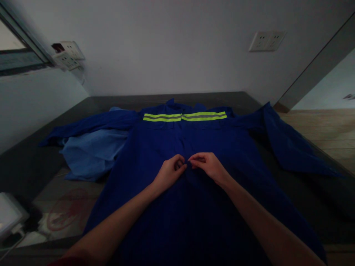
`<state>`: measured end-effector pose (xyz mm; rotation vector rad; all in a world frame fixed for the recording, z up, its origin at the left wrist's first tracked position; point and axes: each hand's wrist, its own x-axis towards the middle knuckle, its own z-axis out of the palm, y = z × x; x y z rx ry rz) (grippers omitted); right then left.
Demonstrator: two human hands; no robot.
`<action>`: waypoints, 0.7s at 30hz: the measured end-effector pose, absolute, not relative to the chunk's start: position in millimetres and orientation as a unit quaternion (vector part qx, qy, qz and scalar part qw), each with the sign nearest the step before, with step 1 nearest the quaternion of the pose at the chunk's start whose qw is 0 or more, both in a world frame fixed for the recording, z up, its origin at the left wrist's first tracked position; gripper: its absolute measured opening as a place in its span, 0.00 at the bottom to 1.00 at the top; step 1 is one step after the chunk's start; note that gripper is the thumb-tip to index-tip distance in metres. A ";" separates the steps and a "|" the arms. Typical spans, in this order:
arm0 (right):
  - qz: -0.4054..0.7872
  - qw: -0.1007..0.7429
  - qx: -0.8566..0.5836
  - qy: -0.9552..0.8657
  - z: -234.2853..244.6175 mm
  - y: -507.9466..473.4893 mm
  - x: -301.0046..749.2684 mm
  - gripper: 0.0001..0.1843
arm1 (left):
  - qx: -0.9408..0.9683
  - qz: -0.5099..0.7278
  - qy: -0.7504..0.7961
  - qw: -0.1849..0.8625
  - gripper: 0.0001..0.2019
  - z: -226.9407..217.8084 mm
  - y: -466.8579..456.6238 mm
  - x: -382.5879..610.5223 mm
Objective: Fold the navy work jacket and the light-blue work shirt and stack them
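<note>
A dark blue work garment [155, 147] with long sleeves lies spread face up on a dark table. Yellow-green reflective strips [203, 116] cross its chest. At the middle of the front, my left hand [173, 168] is closed in a pinch on the cloth edge. My right hand [206, 164] pinches the same front opening just to the right, its fingertips almost touching the left ones. Whatever small fastening may sit between the fingertips is too dark and small to make out.
Under the left sleeve lies a lighter blue cloth [93, 153]. The dark table [222, 96] meets a white wall with sockets [267, 40]. A white device [11, 212] with a cable stands at the lower left. Wooden floor [327, 133] shows at the right.
</note>
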<state>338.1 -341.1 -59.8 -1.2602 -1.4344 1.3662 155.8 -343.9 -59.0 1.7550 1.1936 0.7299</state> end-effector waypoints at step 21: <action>0.392 0.384 -0.518 -0.656 -61.6 -343.8 338.8 0.04 | 0.747 0.272 0.487 0.362 0.07 -54.8 -349.2 156.5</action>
